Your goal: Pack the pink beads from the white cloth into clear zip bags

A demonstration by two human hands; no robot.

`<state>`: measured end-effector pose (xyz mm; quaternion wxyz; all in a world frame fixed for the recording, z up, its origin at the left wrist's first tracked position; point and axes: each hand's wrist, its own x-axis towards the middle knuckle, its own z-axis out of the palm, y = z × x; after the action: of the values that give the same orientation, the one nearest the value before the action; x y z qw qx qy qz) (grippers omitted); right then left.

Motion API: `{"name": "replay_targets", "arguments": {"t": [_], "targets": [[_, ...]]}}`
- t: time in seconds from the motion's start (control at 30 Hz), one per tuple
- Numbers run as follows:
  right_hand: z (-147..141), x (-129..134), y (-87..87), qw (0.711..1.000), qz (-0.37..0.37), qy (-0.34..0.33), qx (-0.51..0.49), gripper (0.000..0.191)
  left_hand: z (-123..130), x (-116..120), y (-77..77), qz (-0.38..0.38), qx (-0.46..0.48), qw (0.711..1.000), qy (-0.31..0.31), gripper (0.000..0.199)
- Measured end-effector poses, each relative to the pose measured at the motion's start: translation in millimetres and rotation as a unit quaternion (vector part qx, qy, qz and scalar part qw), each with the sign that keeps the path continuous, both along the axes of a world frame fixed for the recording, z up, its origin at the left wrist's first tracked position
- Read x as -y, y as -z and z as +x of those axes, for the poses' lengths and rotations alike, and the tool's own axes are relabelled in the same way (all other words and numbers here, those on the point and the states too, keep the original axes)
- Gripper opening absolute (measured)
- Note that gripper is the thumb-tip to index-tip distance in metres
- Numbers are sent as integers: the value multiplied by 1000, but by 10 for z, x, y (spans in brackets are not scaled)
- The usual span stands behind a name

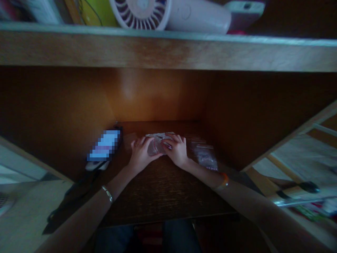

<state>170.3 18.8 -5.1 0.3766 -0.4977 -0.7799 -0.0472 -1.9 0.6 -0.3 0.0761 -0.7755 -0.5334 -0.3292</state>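
Both hands meet at a small clear plastic bag [154,148] near the middle of the dark wooden desktop. My left hand [141,153] grips its left side, thumb low and fingers above. My right hand [177,149] is closed at its right side, fingertips pinched together; anything small between them is too dim to make out. Behind the fingers lies a pale patterned sheet or packet [159,134], partly covered. To the right of my right hand lie several clear zip bags [206,156], with small things inside that I cannot identify.
A phone with a lit, blurred screen [104,146] leans at the left, with a dark strap or cable below it. Wooden side walls enclose the desktop [158,193]. A shelf edge [168,49] crosses above, carrying a handheld fan [195,15].
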Motion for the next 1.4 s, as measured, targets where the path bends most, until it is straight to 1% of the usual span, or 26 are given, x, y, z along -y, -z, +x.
{"name": "replay_targets", "arguments": {"t": [0.07, 0.13, 0.2, 0.23, 0.27, 0.3, 0.33, 0.4, 0.47, 0.53, 0.6, 0.73, 0.8, 0.9, 0.97, 1.13, 1.27, 1.4], "targets": [[7, -9, 12, 999, 11, -24, -47, 15, 5, 13, -7, -6, -9, 1000, 23, 55], [6, -10, 32, 994, 11, -83, -66, 18, 1, 14, -4, -8, -13, 999, 35, 53], [-2, -1, 47, 987, -2, -144, -65, 22, -12, 1, 7, -10, -13, 999, 31, 52], [-8, 5, 49, 985, -10, -161, -61, 24, -21, -8, 14, -12, -12, 1000, 26, 51], [-13, 10, 47, 985, -17, -163, -57, 26, -28, -18, 21, -14, -9, 1000, 17, 51], [-17, 13, 40, 987, -23, -148, -50, 27, -35, -27, 29, -16, -4, 1000, 7, 50], [-19, 13, 32, 992, -28, -118, -40, 27, -38, -35, 36, -15, 3, 1000, -3, 49], [-22, 4, 14, 998, -44, -34, 1, 29, -37, -44, 48, -6, 20, 1000, -19, 49], [-26, -6, 6, 995, -67, 46, 61, 33, -29, -46, 57, 11, 38, 999, -30, 49], [-34, -2, 12, 985, -90, 88, 114, 36, -23, -45, 60, 21, 49, 998, -36, 50], [-48, 21, 21, 981, -98, 86, 145, 39, -23, -43, 54, 20, 55, 997, -39, 49], [-68, 84, 13, 981, -81, 14, 175, 34, -33, -41, 26, 13, 62, 997, -40, 47], [-66, 92, 0, 981, -67, -3, 181, 32, -37, -39, 15, 12, 63, 997, -43, 47], [-53, 69, -6, 982, -55, 23, 180, 31, -39, -38, 15, 9, 65, 997, -44, 46], [-45, 52, 5, 980, -55, 30, 187, 30, -39, -40, 23, 9, 67, 997, -45, 47], [-36, 53, 33, 982, -27, -13, 185, 28, -38, -50, 28, 12, 67, 997, -46, 47], [-20, 49, 3, 985, -12, 20, 170, 21, -31, -47, 26, 13, 63, 997, -50, 46], [-19, 45, -18, 985, 1, 42, 170, 22, -24, -31, 23, 12, 65, 997, -47, 47]]}}
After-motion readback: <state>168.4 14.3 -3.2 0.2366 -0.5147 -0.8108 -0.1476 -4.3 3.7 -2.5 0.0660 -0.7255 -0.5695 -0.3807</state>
